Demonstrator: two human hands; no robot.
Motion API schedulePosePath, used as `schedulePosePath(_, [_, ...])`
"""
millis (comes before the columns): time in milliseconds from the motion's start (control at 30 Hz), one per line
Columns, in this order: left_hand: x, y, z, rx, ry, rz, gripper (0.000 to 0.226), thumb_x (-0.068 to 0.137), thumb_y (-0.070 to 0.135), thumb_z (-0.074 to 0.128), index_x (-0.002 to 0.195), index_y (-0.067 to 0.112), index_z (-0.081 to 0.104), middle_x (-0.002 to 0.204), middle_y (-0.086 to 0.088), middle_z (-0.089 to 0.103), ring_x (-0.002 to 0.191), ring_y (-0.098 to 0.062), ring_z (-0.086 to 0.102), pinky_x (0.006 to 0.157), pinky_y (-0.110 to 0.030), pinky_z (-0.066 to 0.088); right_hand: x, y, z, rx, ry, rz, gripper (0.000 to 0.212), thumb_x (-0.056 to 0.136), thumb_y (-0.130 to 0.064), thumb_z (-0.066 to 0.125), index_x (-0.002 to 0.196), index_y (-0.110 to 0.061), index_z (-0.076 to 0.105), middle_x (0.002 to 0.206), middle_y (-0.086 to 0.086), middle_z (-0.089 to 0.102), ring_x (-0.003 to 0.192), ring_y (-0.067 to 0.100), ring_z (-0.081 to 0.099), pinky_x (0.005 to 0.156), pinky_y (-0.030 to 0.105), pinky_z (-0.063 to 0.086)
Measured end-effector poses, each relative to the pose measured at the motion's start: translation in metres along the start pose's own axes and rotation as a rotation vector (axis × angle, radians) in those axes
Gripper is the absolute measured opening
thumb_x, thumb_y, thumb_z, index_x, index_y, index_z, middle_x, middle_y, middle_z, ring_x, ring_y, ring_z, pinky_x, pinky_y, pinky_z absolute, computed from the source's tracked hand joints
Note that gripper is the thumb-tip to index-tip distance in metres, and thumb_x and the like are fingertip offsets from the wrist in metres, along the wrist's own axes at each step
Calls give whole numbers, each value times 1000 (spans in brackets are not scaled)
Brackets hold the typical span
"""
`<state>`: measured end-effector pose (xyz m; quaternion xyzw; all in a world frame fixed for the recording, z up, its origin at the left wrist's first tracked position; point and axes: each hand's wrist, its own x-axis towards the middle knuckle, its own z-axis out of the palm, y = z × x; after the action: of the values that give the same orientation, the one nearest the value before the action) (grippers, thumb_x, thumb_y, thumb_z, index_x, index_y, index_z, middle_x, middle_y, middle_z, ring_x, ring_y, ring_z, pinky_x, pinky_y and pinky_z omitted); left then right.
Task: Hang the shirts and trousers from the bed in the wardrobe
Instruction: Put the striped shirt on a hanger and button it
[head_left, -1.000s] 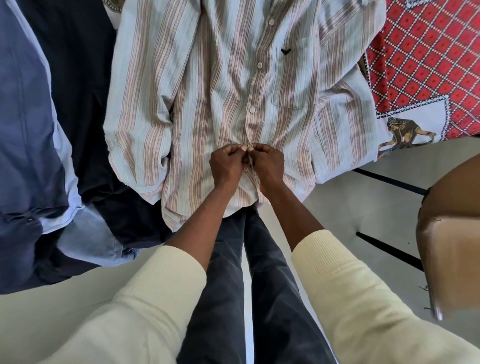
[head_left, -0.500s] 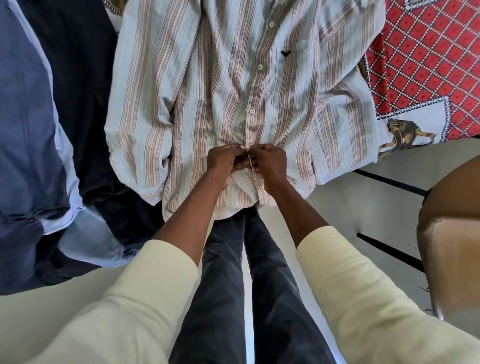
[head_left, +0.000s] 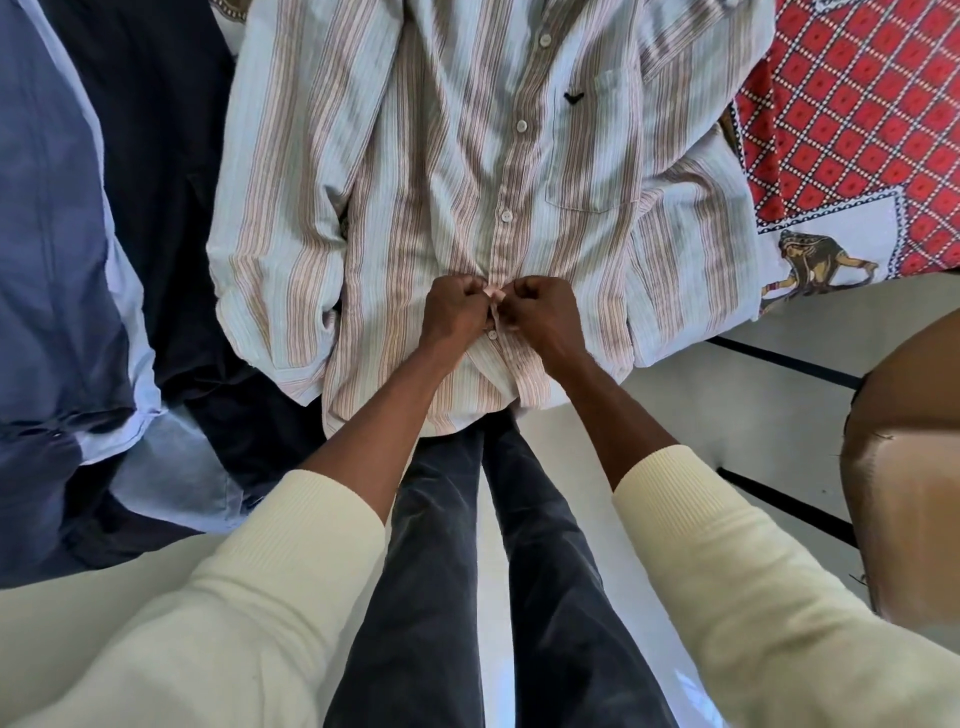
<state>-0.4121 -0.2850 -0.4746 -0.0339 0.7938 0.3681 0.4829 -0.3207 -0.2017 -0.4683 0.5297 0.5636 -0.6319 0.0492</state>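
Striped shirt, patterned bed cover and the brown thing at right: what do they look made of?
Striped shirt: thin woven fabric, likely cotton, matte; it creases softly and carries pale, glossy, plastic-looking buttons. Bed cover: printed cloth, matte, flat red diamond pattern. Brown thing: smooth, slightly glossy surface with a torn edge, perhaps vinyl or leather upholstery; unclear.

Red diamond-pattern cloth (head_left: 857, 104) far right, w/ animal print (head_left: 821, 257) at its near edge. Brown chair (head_left: 909, 467) near right. Pale floor (head_left: 753, 395) w/ black lines.
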Motion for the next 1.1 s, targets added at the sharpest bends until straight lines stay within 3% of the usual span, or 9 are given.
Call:
schedulePosePath(133, [4, 0, -6, 86, -71, 44, 16, 97, 8, 56, 86, 4, 65, 70, -7, 69, 57, -17, 67, 59, -32, 59, 8, 0, 3, -379, 5, -202, 8, 88, -10, 64, 83, -7, 69, 78, 4, 69, 71, 17, 63, 62, 27, 46])
schedulePosePath(233, [13, 8, -17, 141, -144, 61, 16, 99, 4, 50, 86, 3, 61, 60, -10, 60, 45, -14, 57, 48, -30, 54, 9, 2, 2, -685, -58, -578, 16, 91, -11, 53, 92, -4, 67, 90, 10, 64, 82, 28, 60, 63, 30, 38])
schedulePosePath(367, [24, 15, -24, 293, -192, 203, 21, 93, -4, 49, 78, 7, 59, 63, -8, 57, 43, -10, 54, 43, -23, 42, 31, 9, -11, -909, -146, -885, 27, 94, -14, 44, 100, -4, 69, 94, 12, 65, 84, 31, 61, 64, 39, 51])
schedulePosePath(467, [20, 3, -15, 407, 50, 478, 14, 91, -1, 50, 93, 2, 64, 83, -4, 64, 69, -15, 60, 58, -18, 44, 33, 16, -10, -676, 89, -662, 22, 90, -4, 47, 95, -1, 69, 92, 13, 66, 81, 29, 62, 69, 43, 52])
schedulePosePath(633, [-21, -41, -9, 252, 377, 500, 14, 95, 18, 55, 87, 7, 56, 82, -6, 61, 72, -22, 55, 60, -33, 39, -20, 39, 4, -367, 468, -452, 9, 89, -10, 60, 86, -3, 63, 85, 9, 63, 79, 23, 57, 69, 32, 42])
schedulePosePath(733, [-53, -86, -6, 492, 319, 457, 31, 89, 40, 65, 88, 11, 55, 86, -3, 57, 75, -22, 52, 64, -33, 38, -51, 73, 14, -549, 362, -381, 32, 81, -25, 72, 101, -3, 60, 103, 15, 59, 95, 30, 55, 78, 34, 43])
schedulePosePath(867, [-61, -127, -13, 1091, 241, 557, 56, 80, 43, 74, 121, 10, 53, 113, -11, 56, 101, -30, 53, 86, -42, 44, -62, 94, 12, -710, 321, -450, 44, 75, -10, 69, 114, 4, 55, 120, 26, 52, 110, 42, 50, 90, 45, 45])
schedulePosePath(1000, [-58, -132, -25, 864, 28, 727, 27, 88, 1, 59, 114, 4, 63, 109, -16, 61, 98, -36, 58, 84, -44, 47, -64, 86, 8, -644, 318, -411, 27, 78, 5, 51, 104, 4, 57, 107, 23, 58, 90, 38, 55, 71, 44, 45])
schedulePosePath(1100, [-66, -133, -44, 687, -82, 665, 21, 90, -1, 52, 104, 0, 68, 103, -15, 64, 97, -31, 60, 83, -37, 47, -65, 81, 1, -478, 327, -302, 15, 84, 1, 46, 90, 1, 61, 91, 14, 64, 81, 28, 58, 69, 36, 43])
